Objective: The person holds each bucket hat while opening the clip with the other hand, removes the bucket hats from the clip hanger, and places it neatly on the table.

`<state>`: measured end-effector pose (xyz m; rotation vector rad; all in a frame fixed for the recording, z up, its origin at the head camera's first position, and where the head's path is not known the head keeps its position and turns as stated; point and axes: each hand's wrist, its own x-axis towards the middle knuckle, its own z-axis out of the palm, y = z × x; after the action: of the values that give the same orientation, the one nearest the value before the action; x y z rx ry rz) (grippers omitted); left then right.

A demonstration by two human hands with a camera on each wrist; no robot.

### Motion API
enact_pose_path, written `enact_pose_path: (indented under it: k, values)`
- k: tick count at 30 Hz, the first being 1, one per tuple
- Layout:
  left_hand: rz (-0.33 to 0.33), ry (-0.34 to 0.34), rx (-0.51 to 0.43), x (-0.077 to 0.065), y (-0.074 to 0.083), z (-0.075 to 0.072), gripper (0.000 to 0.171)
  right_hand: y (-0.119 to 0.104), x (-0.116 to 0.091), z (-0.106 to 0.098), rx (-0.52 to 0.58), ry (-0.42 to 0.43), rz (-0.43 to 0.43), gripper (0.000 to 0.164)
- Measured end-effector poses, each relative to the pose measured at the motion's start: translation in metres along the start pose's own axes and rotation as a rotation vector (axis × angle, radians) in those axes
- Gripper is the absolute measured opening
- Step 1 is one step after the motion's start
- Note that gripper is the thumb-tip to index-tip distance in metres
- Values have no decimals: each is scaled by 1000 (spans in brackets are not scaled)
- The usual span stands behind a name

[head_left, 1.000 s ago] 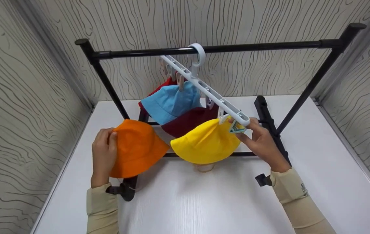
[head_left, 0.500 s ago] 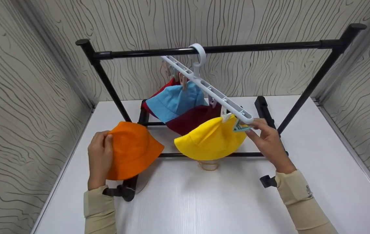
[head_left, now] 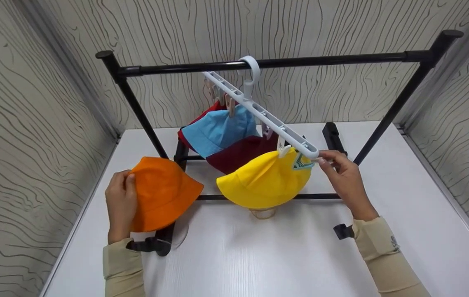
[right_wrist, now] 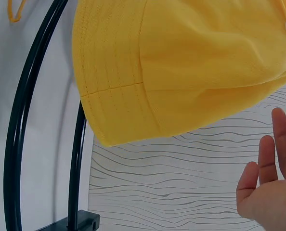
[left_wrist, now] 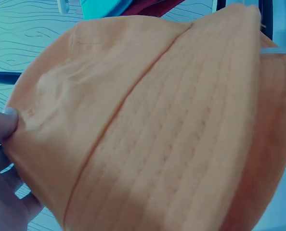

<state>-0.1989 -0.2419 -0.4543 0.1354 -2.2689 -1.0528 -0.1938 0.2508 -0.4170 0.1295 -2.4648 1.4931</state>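
My left hand [head_left: 121, 202] pinches an orange bucket hat [head_left: 162, 194] by its crown, thumb on the near side; the hat fills most of the left wrist view. A yellow bucket hat [head_left: 263, 179] hangs from a white clip [head_left: 282, 147] and a teal clip [head_left: 301, 161] near the front end of a pale hanger [head_left: 277, 123]. Beside that end, my right hand [head_left: 343, 179] has its thumb and index fingertips right at the tip. Its other fingers [right_wrist: 267, 161] are loosely extended below the yellow hat in the right wrist view.
The hanger hooks over the top bar [head_left: 321, 62] of a black rack. Behind the yellow hat hang a maroon hat [head_left: 238, 154], a light blue hat [head_left: 220, 130] and a red hat [head_left: 207, 111]. The rack's feet stand on a white table [head_left: 251, 255] between patterned walls.
My left hand has moved left and slightly down with the orange hat. My right hand has come off the teal clip and shifted right; the hanger swayed slightly.
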Motion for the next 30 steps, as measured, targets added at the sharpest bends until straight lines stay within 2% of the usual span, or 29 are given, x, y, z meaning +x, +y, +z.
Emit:
enact_pose_path:
  k: [7, 14, 30]
  values:
    - [-62, 28, -32, -1, -12, -1, 25, 2, 0, 0, 4, 0, 34, 42]
    - [-119, 45, -45, -5, -26, -1, 28, 4, 1, 1, 13, 20, 12, 38]
    - [-316, 71, -65, -15, -56, 4, 37, 11, 0, 6, 5, 47, 25, 38]
